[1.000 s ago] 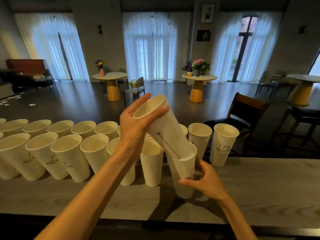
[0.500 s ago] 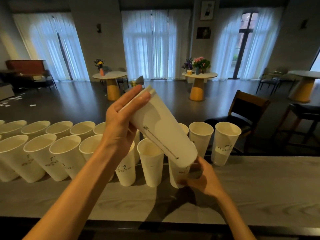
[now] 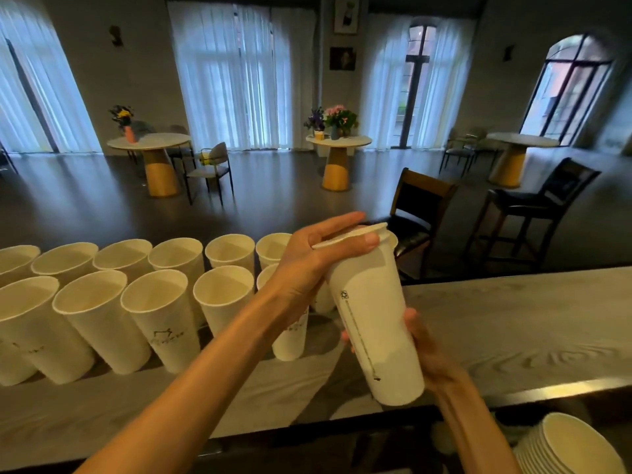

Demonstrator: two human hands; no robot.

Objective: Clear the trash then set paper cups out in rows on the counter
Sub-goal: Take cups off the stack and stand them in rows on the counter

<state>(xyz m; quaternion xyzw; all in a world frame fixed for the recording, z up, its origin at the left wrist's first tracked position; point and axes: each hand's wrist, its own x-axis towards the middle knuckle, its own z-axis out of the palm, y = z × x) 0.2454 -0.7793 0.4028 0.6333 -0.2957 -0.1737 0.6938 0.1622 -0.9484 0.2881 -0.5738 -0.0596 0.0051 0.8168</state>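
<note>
The left hand [image 3: 307,265] had its thumb laid along the near side of the rim and its long fingers stretched across the mouth of a stack of white paper cups [image 3: 372,313], gripping it at the top. The right hand [image 3: 422,347] came in from behind and below, its fingers curled round the lower part of the stack; only the fingertips on the left side and the thumb on the right showed past the paper. The stack was held in the air, tilted, mouth up and far, base down and near, above the near edge of the grey wood-grain counter [image 3: 513,330]. A thin printed line ran down its side beneath a small recycling mark.

To the left of the hands, single paper cups [image 3: 160,323] stood upright on the counter in two rows, a near row and a far row, just beside one another, some with a small dark logo on the wall. The left forearm crossed in front of the right end of these rows.

At the bottom right corner, below the counter's edge, another nested cup stack [image 3: 567,446] lay with its mouth turned up.

Beyond the counter stood two dark bar chairs [image 3: 420,200], and farther off, round tables with yellow bases [image 3: 337,155] carrying flowers, before curtained windows.
</note>
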